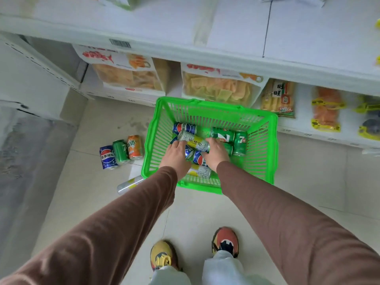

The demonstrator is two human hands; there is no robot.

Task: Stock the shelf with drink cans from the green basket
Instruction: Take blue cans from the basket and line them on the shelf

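The person wears a long-sleeved top in a plain reddish-brown knit; the left sleeve [115, 221] and the right sleeve [287, 221] both run down to the wrists, where the cuffs end in a soft, unbanded edge, and the fabric shows faint creases along the forearms. The left hand [175, 154] and right hand [216, 153] are bare, with no rings, watch or gloves showing. Below, pale light-blue trouser legs [223, 268] bunch over the shoes. The left shoe [162, 256] is mostly yellow with orange and dark patches; the right shoe [225, 241] is mostly orange-red with dark and yellow patches.
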